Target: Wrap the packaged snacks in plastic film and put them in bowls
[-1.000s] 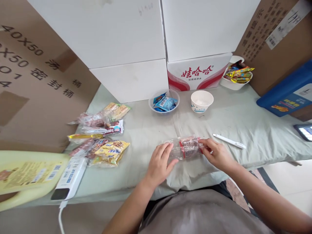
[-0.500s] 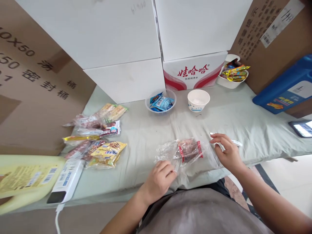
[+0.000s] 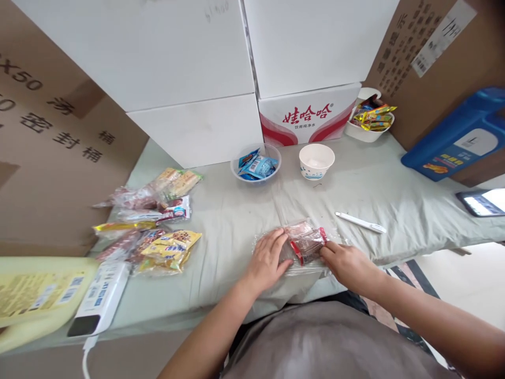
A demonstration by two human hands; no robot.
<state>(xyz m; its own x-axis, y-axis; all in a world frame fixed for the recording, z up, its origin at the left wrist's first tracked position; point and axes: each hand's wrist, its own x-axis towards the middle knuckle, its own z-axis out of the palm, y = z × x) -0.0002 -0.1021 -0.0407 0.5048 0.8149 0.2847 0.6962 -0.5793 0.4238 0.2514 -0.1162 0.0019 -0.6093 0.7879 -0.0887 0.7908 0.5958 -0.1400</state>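
In front of me on the cloth lies a clear plastic bag (image 3: pixel 290 271) with a red-edged snack packet (image 3: pixel 305 246) in or on it; I cannot tell which. My left hand (image 3: pixel 266 260) rests on the bag's left part, fingers stretched and thumb apart, touching the packet's left side. At the packet's right end, my right hand (image 3: pixel 347 266) has its fingers closed in a pinch on the red edge. Just beyond the right hand lies a white pen-like tool (image 3: pixel 361 222), touched by neither hand.
Farther back stand a clear bowl (image 3: pixel 234 171) of blue packets and a white paper bowl (image 3: pixel 316 171). Bagged snacks (image 3: pixel 169 250) and a white power bank (image 3: pixel 100 297) lie left. A phone (image 3: pixel 481 202) and blue jug (image 3: pixel 453 139) are right; white boxes (image 3: pixel 197 131) wall the back.
My right hand has moved left and down from near the white tool and now pinches the packet's right end. My left hand has moved up onto the bag and its fingers have straightened.
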